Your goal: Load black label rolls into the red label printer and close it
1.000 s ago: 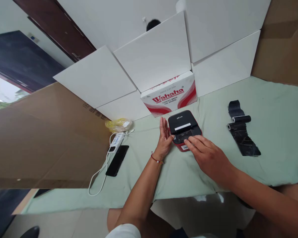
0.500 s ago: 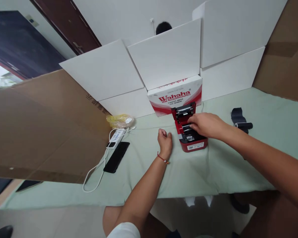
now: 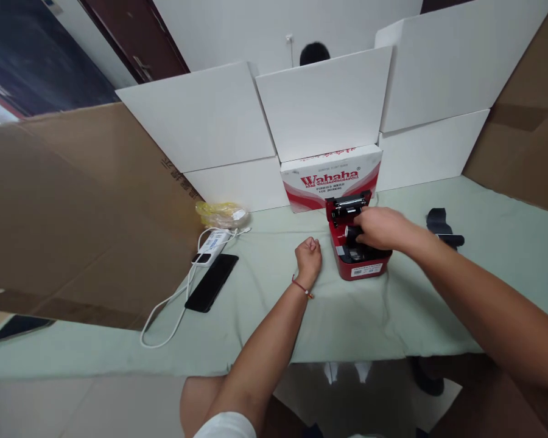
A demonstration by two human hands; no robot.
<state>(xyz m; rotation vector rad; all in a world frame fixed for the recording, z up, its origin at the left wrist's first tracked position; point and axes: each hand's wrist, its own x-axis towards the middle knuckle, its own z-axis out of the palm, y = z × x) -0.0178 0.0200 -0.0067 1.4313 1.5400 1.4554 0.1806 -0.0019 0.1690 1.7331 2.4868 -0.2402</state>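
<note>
Person's right hand [image 3: 380,228] is gripping a black roll [image 3: 354,235] inside the open red printer [image 3: 364,270]; left hand [image 3: 309,257] is resting fisted on green cloth [image 3: 262,267]. Wahaha carton [image 3: 331,179] is standing behind; black smartphone [image 3: 212,283] is lying beside white power strip [image 3: 214,243].

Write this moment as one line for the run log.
right hand: holding black roll at red printer | lid: open | left hand: fist, left of printer
</note>
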